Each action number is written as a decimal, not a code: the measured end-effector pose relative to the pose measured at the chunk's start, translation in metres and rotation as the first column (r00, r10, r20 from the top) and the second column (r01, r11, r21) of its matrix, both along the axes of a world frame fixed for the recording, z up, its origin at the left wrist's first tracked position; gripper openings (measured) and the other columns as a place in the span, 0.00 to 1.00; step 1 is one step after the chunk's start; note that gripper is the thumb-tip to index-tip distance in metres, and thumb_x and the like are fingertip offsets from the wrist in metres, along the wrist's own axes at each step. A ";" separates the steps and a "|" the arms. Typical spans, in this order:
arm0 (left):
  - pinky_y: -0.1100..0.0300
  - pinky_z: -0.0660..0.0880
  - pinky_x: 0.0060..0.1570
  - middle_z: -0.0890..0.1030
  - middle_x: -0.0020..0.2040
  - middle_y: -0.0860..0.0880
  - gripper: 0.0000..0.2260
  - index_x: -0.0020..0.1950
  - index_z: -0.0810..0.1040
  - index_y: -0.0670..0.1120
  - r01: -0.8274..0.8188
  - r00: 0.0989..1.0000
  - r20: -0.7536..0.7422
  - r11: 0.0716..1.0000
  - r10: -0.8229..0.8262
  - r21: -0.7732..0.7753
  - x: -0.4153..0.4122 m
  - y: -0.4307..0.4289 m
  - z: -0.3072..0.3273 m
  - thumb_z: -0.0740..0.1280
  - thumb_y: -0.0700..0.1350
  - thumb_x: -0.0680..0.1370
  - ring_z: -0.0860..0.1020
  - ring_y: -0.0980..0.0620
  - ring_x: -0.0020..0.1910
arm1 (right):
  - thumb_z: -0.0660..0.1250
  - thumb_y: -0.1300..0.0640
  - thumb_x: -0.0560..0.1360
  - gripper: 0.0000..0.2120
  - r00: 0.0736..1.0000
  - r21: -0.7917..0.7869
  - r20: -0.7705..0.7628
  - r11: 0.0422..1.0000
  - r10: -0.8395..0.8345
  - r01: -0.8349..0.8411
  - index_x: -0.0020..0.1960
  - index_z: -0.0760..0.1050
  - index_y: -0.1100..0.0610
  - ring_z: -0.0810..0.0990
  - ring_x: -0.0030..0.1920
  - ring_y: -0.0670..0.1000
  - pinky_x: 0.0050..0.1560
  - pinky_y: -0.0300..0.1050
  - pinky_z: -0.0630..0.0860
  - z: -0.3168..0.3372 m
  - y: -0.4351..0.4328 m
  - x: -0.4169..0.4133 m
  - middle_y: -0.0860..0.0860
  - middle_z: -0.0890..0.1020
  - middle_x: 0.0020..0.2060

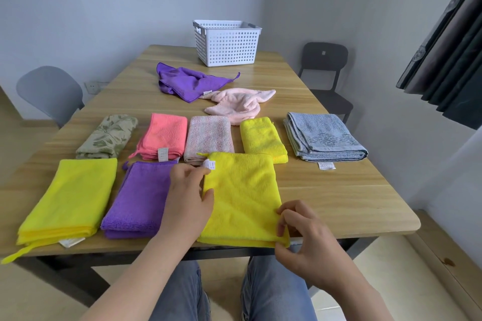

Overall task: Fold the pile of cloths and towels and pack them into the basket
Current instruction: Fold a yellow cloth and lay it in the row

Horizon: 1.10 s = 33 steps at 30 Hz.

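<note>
Yellow cloth (242, 190), folded, lies at the near edge of the table (339, 190), right in front of me. My left grip (189, 195) holds its left edge, thumb on top. My right grip (307, 237) pinches its near right corner. The white basket (227, 44) stands at the far end, well apart.

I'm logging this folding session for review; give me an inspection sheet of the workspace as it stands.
Surface: wooden table, cloths spread across it.
Job's things: folded cloths in two rows; yellow cloth held at near edge; purple cloth and pink towel unfolded; white basket at far edge.
Clutter: nothing seen.
Hands: left hand holds yellow cloth's left edge; right hand pinches its near right corner.
Cables: nothing seen.
Surroundings: grey chair left, black chair right, dark curtain, wall socket.
</note>
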<state>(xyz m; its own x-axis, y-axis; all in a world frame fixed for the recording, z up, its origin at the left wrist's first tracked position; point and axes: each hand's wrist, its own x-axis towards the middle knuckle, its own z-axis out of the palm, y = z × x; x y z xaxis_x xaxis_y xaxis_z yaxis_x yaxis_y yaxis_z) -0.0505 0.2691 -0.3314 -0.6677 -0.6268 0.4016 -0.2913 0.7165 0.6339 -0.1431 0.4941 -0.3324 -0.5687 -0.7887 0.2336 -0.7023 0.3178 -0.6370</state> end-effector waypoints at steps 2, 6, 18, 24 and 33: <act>0.60 0.64 0.54 0.72 0.52 0.47 0.15 0.55 0.79 0.44 0.026 0.999 -0.030 0.988 -0.031 -0.153 0.005 -0.001 0.000 0.73 0.38 0.69 0.73 0.46 0.50 | 0.68 0.48 0.67 0.06 1.000 -0.011 0.008 1.000 -0.006 0.006 0.40 0.72 0.47 0.75 0.49 0.45 0.48 0.36 0.73 0.005 0.001 -0.002 0.39 0.72 0.49; 0.66 0.64 0.58 0.79 0.55 0.49 0.16 0.54 0.81 0.46 0.297 0.954 0.061 0.948 -0.292 -0.117 0.014 0.004 -0.008 0.66 0.52 0.71 0.74 0.54 0.55 | 0.64 0.44 0.70 0.14 0.997 -0.069 -0.080 0.998 -0.015 0.010 0.53 0.77 0.46 0.74 0.59 0.39 0.56 0.33 0.70 0.014 -0.008 -0.005 0.37 0.75 0.56; 0.64 0.34 0.70 0.36 0.73 0.61 0.46 0.77 0.45 0.55 0.456 0.787 0.511 0.884 -0.345 -0.105 0.029 0.012 -0.020 0.22 0.72 0.63 0.35 0.59 0.74 | 0.70 0.40 0.65 0.36 0.983 0.141 -0.176 0.989 0.061 -0.036 0.72 0.64 0.42 0.55 0.73 0.34 0.73 0.36 0.53 -0.016 -0.002 -0.009 0.33 0.61 0.71; 0.60 0.36 0.73 0.39 0.74 0.64 0.46 0.76 0.46 0.59 0.506 0.751 0.519 0.861 -0.409 -0.054 0.039 0.014 -0.013 0.33 0.79 0.63 0.36 0.64 0.73 | 0.65 0.53 0.68 0.25 0.985 0.064 -0.168 0.998 0.037 -0.026 0.65 0.75 0.47 0.65 0.67 0.36 0.67 0.34 0.62 -0.014 0.003 -0.010 0.34 0.71 0.64; 0.66 0.64 0.63 0.72 0.64 0.61 0.24 0.63 0.69 0.65 0.390 0.908 0.137 0.918 -0.395 0.066 0.053 0.022 -0.010 0.72 0.57 0.69 0.62 0.65 0.69 | 0.64 0.55 0.71 0.13 0.999 -0.108 -0.034 0.994 0.011 -0.015 0.53 0.81 0.50 0.80 0.49 0.38 0.46 0.34 0.74 0.011 0.009 -0.011 0.37 0.82 0.52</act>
